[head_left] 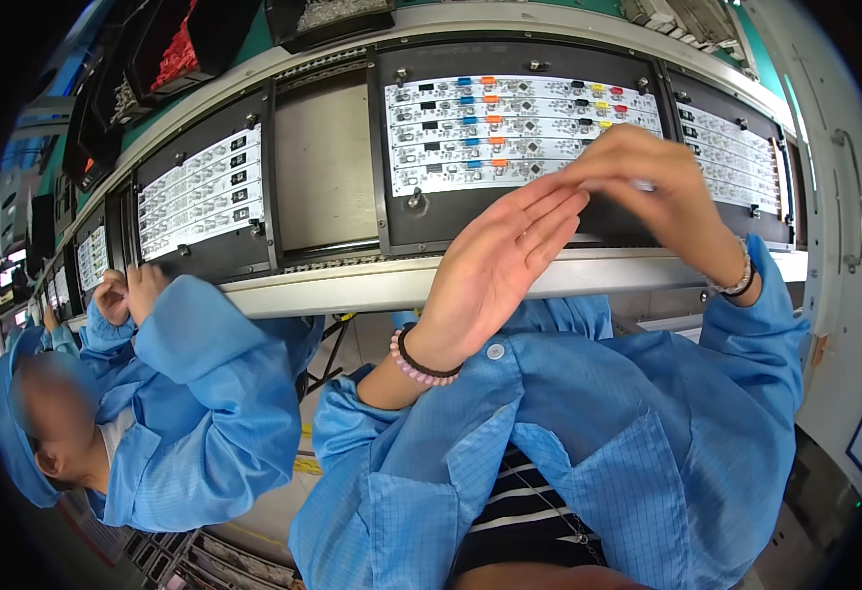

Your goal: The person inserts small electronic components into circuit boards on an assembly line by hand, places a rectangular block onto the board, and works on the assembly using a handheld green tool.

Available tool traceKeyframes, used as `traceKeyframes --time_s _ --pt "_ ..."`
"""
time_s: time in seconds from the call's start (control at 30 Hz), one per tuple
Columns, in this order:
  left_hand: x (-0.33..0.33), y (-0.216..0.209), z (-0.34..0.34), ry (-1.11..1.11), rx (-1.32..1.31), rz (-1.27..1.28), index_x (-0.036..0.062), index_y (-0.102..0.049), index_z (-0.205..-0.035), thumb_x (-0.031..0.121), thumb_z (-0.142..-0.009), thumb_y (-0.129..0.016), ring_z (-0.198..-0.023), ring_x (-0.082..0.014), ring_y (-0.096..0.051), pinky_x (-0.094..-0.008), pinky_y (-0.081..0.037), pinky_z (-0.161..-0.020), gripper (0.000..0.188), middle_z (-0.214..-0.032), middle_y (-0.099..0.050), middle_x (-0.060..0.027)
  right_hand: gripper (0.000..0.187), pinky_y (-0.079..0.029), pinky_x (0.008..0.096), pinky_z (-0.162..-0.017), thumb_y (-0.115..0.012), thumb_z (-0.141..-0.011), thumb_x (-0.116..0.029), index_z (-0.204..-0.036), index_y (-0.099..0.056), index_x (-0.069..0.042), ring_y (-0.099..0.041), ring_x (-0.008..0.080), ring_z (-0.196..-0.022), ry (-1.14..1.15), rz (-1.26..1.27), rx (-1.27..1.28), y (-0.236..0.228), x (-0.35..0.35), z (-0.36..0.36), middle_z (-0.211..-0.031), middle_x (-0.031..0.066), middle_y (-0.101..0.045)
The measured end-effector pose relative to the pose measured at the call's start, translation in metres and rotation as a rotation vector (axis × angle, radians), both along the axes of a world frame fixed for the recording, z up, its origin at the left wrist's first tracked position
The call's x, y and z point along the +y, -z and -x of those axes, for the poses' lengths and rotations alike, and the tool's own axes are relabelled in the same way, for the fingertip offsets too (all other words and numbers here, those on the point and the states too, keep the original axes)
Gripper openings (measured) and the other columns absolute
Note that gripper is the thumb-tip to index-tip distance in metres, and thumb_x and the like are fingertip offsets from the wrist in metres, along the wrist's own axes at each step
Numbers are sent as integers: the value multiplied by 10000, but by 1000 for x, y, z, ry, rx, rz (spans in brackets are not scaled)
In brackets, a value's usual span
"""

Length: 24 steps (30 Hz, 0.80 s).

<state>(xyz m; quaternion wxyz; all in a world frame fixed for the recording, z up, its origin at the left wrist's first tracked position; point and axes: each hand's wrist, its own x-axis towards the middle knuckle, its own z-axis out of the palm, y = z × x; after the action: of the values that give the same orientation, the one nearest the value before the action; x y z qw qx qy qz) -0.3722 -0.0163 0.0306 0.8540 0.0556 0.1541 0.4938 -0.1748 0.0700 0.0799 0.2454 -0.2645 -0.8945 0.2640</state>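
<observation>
My left hand [505,261] is held palm up with its fingers stretched out, above the front edge of the conveyor. Over its fingertips bends my right hand [652,182], thumb and fingers drawn together. Whatever the right fingers may hold is hidden or too small to name. Just beyond both hands lies a black carrier frame [505,214] bearing several white circuit boards [549,116]. Blue connectors [467,101] and orange connectors [492,120] stand in two columns on the boards. Toward their right end sit black, yellow and red connectors [616,90].
The conveyor's metal rail [352,287] runs along the front. Another carrier with boards [736,162] lies to the right, and one more [200,192] to the left, where a co-worker's hands [131,292] are busy. Behind stand black bins, one with red parts [177,57].
</observation>
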Motion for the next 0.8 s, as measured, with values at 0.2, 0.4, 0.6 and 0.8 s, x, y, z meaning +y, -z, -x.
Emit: traceKeyframes --time_s 0.2,0.4,0.6,0.8 --pt "-7 -1 2 118 276 -311 -22 -359 -1335 166 -1018 -401 -1307 -321 -437 -378 -431 -1054 370 -1394 -410 -261 236 -469 257 -695 -599 -861 -32 -1092 -649 -43 -616 139 -795 587 439 -15 7 -10 -77 -929 32 -663" --pt "2 -4 13 246 168 -85 6 -398 -1291 204 -1030 -384 -978 -215 -642 -239 -546 -736 328 -1217 -562 -210 260 -474 272 -703 -550 -882 -12 -1132 -611 -46 -613 156 -781 686 443 -388 -3 -37 -121 -905 59 -646" --pt "8 15 13 262 -231 -204 14 -458 -1156 249 -1049 -332 -510 -62 -484 -172 -323 -411 288 -728 -566 -33 226 -477 288 -684 -517 -888 10 -1089 -604 -44 -620 185 -771 545 422 -401 -5 -48 -123 -876 94 -639" --pt "0 4 33 224 -24 -135 43 -464 -1089 235 -1046 -339 -465 -25 -281 -189 -188 -404 232 -613 -349 39 207 -483 303 -667 -521 -890 5 -1075 -604 -38 -630 209 -745 552 290 -595 -8 -43 -132 -868 114 -657"
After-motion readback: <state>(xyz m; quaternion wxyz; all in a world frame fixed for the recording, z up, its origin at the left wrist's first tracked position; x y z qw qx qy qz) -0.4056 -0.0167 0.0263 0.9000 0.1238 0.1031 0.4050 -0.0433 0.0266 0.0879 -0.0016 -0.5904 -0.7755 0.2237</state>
